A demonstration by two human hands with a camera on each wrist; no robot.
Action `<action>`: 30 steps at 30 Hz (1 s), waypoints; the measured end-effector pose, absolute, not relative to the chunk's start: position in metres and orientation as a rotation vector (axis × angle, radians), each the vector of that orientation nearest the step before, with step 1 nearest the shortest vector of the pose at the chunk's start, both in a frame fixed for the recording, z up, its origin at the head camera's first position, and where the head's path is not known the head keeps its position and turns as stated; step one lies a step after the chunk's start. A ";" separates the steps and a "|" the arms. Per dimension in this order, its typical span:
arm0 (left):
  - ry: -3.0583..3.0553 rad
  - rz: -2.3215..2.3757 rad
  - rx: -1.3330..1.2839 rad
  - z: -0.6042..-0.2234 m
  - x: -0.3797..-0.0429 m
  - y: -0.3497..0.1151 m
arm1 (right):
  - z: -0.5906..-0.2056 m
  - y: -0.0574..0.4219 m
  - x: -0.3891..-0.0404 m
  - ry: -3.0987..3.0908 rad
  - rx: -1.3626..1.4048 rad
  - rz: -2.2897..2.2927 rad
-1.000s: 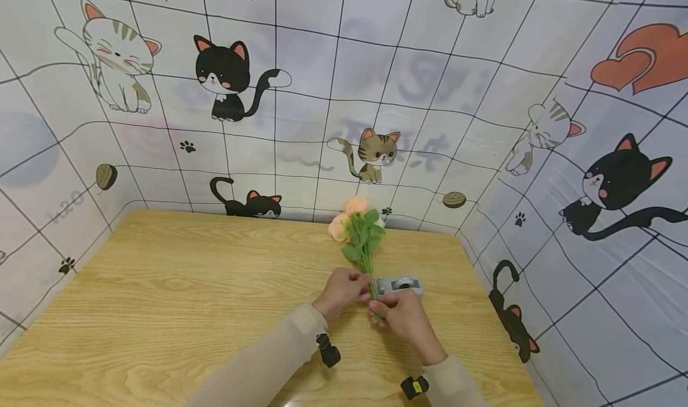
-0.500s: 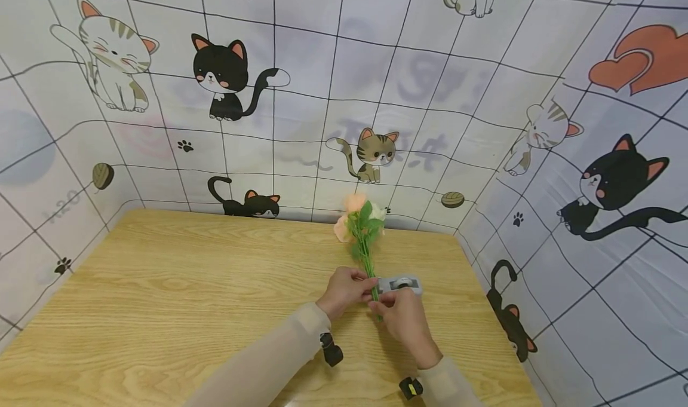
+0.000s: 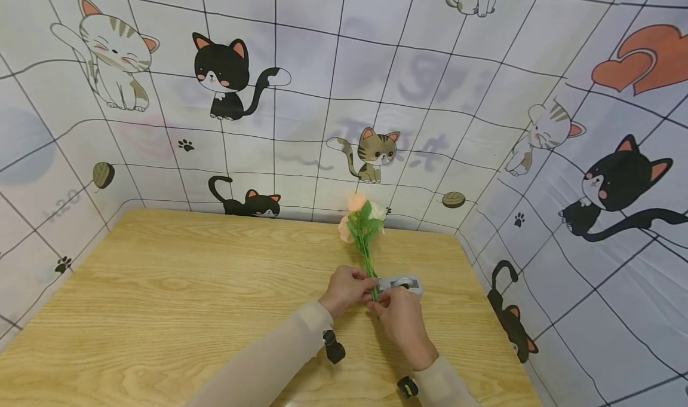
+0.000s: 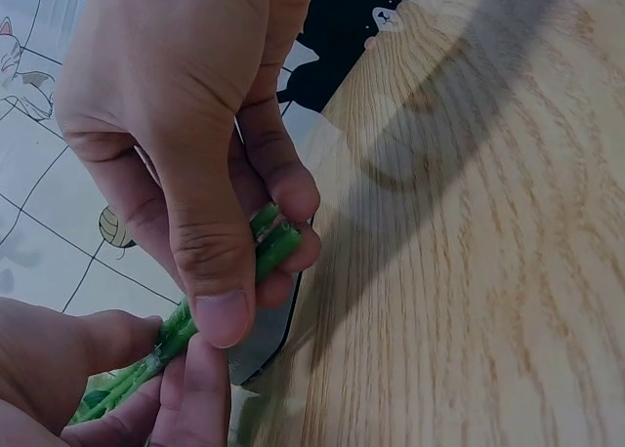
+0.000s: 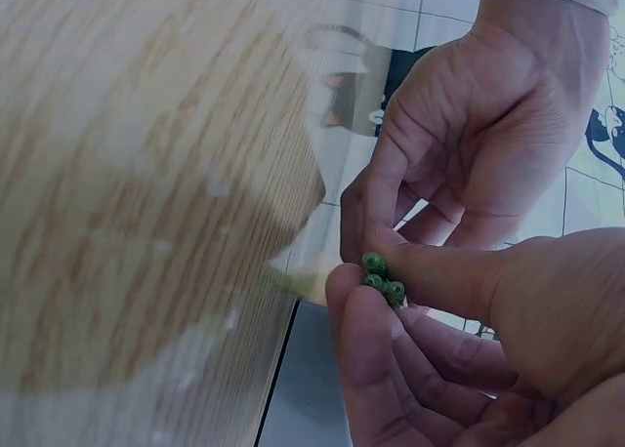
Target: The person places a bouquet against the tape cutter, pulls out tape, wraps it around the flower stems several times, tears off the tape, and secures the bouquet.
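A small bunch of flowers (image 3: 360, 219), peach and white with green leaves, points toward the back wall. Its green stems (image 4: 176, 342) are bundled between both hands. My left hand (image 3: 346, 290) pinches the stems partway down between thumb and fingers. Closer to the cut ends, my right hand (image 3: 404, 322) pinches the same bundle with thumb and fingertips. A shiny clear patch, perhaps tape, shows on the stems between the hands in the left wrist view. Three stem ends (image 5: 382, 279) poke out past the right thumb. Just behind the right hand sits a grey tape dispenser (image 3: 402, 284), partly hidden.
The wooden table (image 3: 204, 287) extends widely to the left of the hands. A cat-print wall covering (image 3: 301, 120) encloses its back and sides. Black wrist cameras are strapped below both sleeves.
The flower heads have turned and shifted slightly to the right, with the white one showing more. Both hands have moved only a little and keep their hold on the stems.
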State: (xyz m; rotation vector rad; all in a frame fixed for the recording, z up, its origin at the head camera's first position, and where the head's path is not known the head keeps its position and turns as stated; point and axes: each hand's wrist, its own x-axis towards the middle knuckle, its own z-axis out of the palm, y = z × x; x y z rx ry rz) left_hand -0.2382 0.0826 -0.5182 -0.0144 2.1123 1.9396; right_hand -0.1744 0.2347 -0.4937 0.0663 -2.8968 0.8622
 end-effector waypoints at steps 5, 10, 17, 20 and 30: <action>2.135 1.919 -0.017 -0.541 -0.253 0.085 | -0.495 0.233 -0.176 -2.899 0.130 0.897; 2.162 1.893 -0.018 -0.543 -0.254 0.085 | -0.495 0.232 -0.175 -2.898 0.161 0.905; 2.200 1.861 -0.043 -0.545 -0.255 0.088 | -0.495 0.232 -0.174 -2.924 0.172 0.908; 2.232 1.851 -0.021 -0.537 -0.249 0.087 | -0.495 0.232 -0.175 -2.950 0.156 0.915; 2.250 1.814 -0.040 -0.567 -0.269 0.094 | -0.491 0.231 -0.175 -3.010 0.137 0.918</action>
